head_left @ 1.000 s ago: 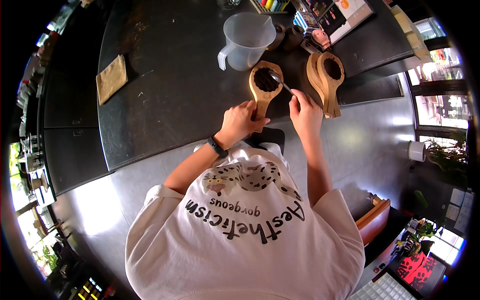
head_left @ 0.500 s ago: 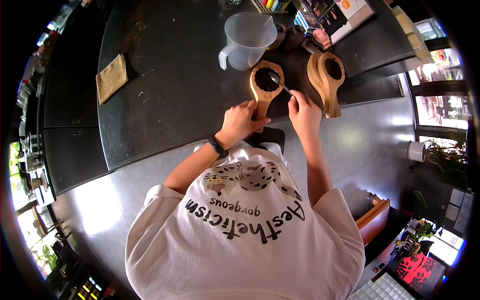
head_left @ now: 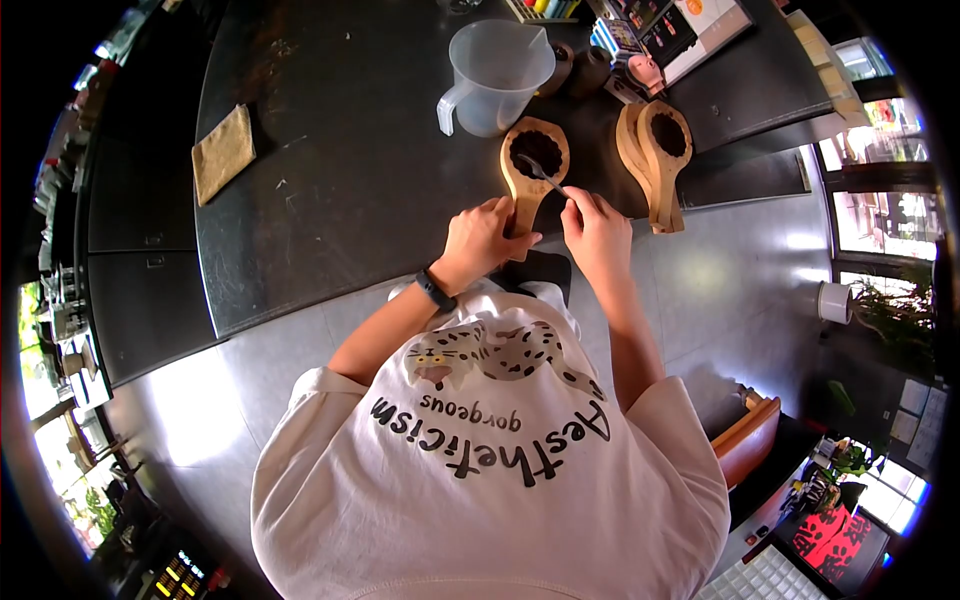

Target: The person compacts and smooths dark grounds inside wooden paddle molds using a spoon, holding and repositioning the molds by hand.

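Note:
My left hand (head_left: 482, 238) is closed round the handle of a wooden mould (head_left: 522, 190) at the table's front edge. Dark material (head_left: 545, 150) lies in the mould's scalloped round hollow. Between the fingers of my right hand (head_left: 598, 232) is the handle of a small metal spoon (head_left: 552, 182), whose bowl rests at the lower left part of the hollow. To the right lie more wooden moulds (head_left: 652, 180), stacked and overlapping, the top one also with dark material in its hollow. Just behind the held mould stands a translucent plastic jug (head_left: 492, 85).
A folded tan cloth (head_left: 224, 156) lies on the left of the dark table (head_left: 340, 200). Dark round jars (head_left: 588, 72), a pink figurine (head_left: 645, 72) and a printed board (head_left: 700, 35) stand at the back right. Coloured items sit in a tray at the back.
My right hand has moved slightly left and down, carrying the spoon's bowl from the right side of the hollow to its lower left. My left hand keeps its hold on the mould.

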`<state>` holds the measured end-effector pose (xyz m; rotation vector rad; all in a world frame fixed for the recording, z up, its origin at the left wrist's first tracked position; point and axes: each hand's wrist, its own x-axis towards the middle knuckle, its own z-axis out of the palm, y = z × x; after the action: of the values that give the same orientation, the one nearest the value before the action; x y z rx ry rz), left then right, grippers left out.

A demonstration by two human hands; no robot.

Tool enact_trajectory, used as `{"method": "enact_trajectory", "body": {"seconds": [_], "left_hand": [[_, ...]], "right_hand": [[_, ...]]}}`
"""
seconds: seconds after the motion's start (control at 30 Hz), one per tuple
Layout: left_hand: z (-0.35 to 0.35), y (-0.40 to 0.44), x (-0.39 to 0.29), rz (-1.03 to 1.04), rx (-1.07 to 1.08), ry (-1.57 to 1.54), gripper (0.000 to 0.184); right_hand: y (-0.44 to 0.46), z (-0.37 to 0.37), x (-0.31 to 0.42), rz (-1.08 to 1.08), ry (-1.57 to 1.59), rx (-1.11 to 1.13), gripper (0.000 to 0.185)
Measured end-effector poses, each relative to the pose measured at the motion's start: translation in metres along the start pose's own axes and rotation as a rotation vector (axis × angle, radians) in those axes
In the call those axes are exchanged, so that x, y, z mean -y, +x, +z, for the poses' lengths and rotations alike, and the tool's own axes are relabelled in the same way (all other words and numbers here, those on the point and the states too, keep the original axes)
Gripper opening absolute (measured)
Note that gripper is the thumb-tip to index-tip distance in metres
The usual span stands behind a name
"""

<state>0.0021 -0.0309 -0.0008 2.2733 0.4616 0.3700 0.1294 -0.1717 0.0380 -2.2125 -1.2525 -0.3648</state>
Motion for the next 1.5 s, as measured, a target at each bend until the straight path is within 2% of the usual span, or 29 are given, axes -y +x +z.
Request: {"method": "enact_trajectory", "body": {"seconds": [0.33, 1.13, 1.33, 1.5], "left_hand": [[0.000, 0.000, -0.001, -0.022, 0.022, 0.007, 0.046], [0.002, 0.000, 0.002, -0.005, 0.005, 0.007, 0.046], [-0.001, 0.000, 0.000, -0.034, 0.025, 0.010, 0.045], [-0.003, 0.000, -0.002, -0.022, 0.025, 0.005, 0.044]], "right_hand": [[0.004, -0.004, 0.005, 0.007, 0.069, -0.051, 0.014], [-0.001, 0.001, 0.004, -0.007, 0.043, 0.028, 0.014], [0.007, -0.017, 0.003, 0.035, 0.047, -0.080, 0.020], [0.007, -0.024, -0.005, 0.044, 0.013, -0.078, 0.023]]}}
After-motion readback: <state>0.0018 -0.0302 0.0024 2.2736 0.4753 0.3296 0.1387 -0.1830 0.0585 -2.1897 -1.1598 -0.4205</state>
